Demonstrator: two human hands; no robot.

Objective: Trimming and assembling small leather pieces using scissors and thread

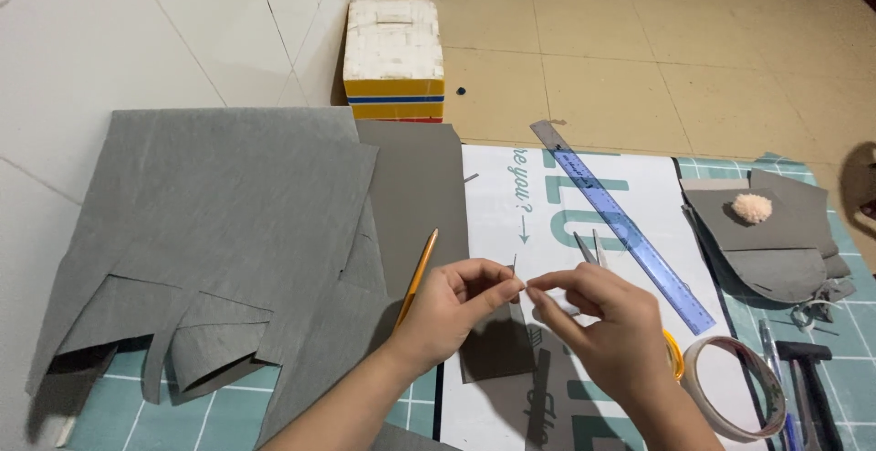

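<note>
Head view: both hands meet low at centre. The left hand [449,310] pinches a small dark grey felt piece [497,343], its grip clamped on the upper edge; the piece hangs over the white printed sheet [557,232]. The right hand [607,323] sits at 3 o'clock from it, fingertips pressed together on something tiny and pale where the hands touch; what it is cannot be made out. A thin needle-like sliver stands just above the pinch, hard to tell.

A yellow pencil [418,276] lies at 10 o'clock of the left hand, near the large grey felt sheet [228,223], whose cut flaps overhang the teal cutting mat [137,405] at 8 o'clock. A blue ruler [625,228] runs diagonally at 1 o'clock of the right hand. Scissors [589,248] are mostly hidden behind the right hand. A tape roll [735,387] lies at 4 o'clock, cut by the bottom edge.

Open floor [639,50] spreads at 12 o'clock, beyond a white box [394,59].
</note>
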